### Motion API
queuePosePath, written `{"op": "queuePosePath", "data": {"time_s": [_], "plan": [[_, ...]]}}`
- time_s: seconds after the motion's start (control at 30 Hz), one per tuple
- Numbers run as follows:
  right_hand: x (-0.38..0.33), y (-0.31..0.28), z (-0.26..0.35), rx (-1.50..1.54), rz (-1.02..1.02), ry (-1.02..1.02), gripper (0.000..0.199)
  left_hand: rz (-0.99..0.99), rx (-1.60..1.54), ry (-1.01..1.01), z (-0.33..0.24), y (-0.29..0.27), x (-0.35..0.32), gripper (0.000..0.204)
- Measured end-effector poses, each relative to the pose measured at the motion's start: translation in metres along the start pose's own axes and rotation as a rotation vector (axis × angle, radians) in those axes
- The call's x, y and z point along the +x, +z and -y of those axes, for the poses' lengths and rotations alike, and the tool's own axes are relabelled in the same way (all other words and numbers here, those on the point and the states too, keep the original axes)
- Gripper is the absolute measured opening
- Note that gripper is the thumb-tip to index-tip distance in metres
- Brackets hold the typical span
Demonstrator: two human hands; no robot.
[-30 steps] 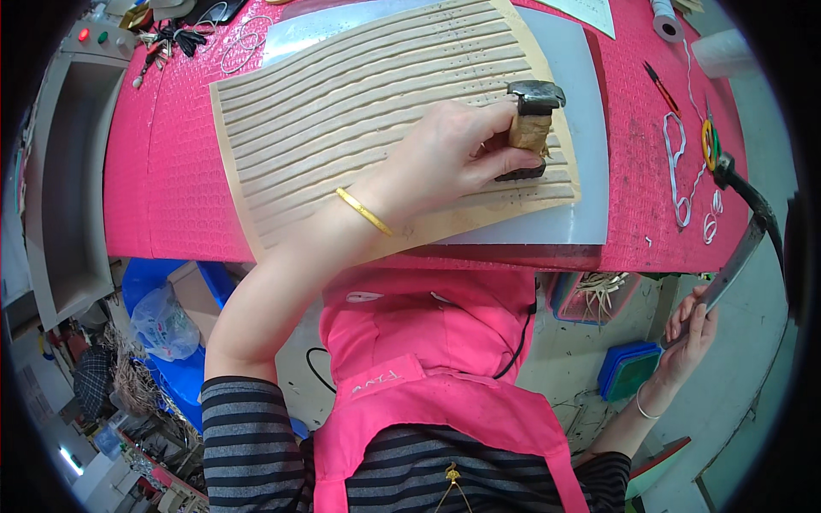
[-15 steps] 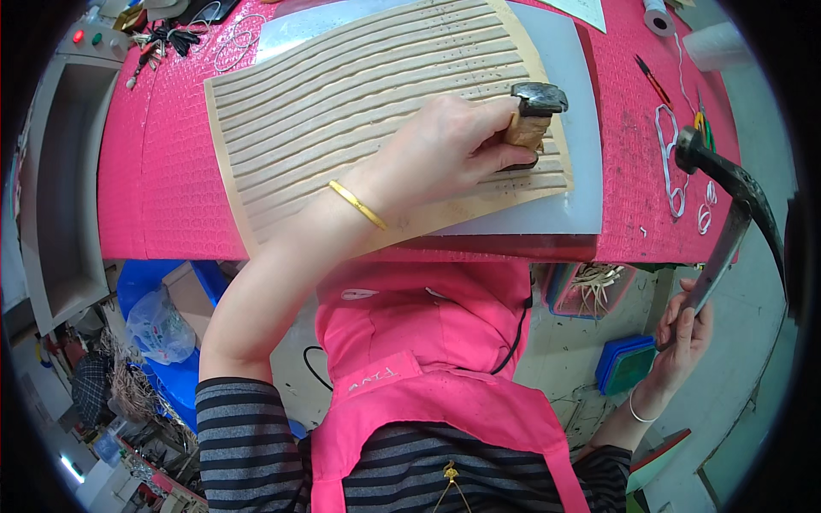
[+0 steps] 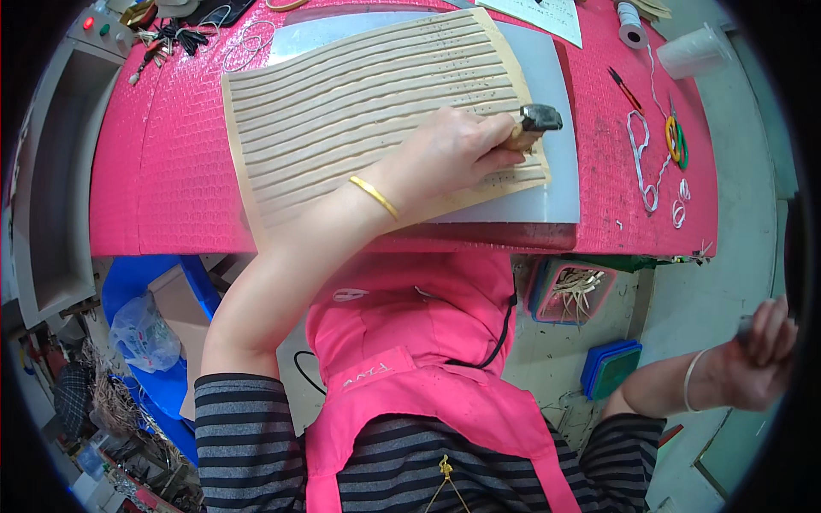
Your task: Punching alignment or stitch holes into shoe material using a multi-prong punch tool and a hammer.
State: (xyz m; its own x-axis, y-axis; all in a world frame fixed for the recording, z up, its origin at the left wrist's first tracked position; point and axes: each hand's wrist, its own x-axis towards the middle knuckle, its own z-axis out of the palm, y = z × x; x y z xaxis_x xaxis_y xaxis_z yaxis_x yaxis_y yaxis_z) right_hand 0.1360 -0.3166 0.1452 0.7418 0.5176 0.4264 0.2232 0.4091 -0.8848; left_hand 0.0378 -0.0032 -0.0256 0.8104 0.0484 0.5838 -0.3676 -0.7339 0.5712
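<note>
My left hand (image 3: 445, 154) is closed round a stubby punch (image 3: 540, 118) with a dark metal top and a tan wrapped body. It holds the punch at the right edge of a beige sheet with parallel strips (image 3: 342, 103); the fingers hide the lower end. Small holes run in rows near the strips' right ends. Far out to the right, my right hand (image 3: 764, 359) is closed on a hammer's handle, of which only the grey end (image 3: 746, 325) shows. The hammer's head is lost in the dark rim.
Under the sheet lies a pale board (image 3: 560, 192) on the pink-covered table (image 3: 162, 188). Scissors (image 3: 676, 141), white cord (image 3: 640, 162), a red pen-like tool (image 3: 626, 88) and a thread spool (image 3: 631, 26) lie to the right. Below the table's edge are a bin of strips (image 3: 577, 291) and blue trays (image 3: 609, 369).
My right hand has swung out right and down with the hammer, whose head has left the view. My left hand stays on the punch, which sits slightly lower in the picture.
</note>
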Motion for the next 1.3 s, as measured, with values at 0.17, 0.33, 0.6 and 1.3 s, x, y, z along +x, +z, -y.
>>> {"op": "queuePosePath", "data": {"time_s": [0.17,0.33,0.6,1.3], "plan": [[-0.009,0.04,-0.005,-0.593,0.211,0.288,0.036,0.082,0.028,-0.04,-0.007,-0.004,0.002,0.021],[-0.03,0.056,-0.042,-1.069,0.247,0.471,0.047,0.04,0.007,0.005,-0.004,-0.003,-0.003,0.019],[-0.049,0.052,-0.09,-1.028,0.296,0.589,0.045,-0.325,-0.886,-0.48,-0.014,-0.01,0.005,0.018],[-0.046,0.041,-0.095,-0.919,0.277,0.718,0.045,0.032,-0.178,-0.193,-0.001,0.003,-0.004,0.017]]}}
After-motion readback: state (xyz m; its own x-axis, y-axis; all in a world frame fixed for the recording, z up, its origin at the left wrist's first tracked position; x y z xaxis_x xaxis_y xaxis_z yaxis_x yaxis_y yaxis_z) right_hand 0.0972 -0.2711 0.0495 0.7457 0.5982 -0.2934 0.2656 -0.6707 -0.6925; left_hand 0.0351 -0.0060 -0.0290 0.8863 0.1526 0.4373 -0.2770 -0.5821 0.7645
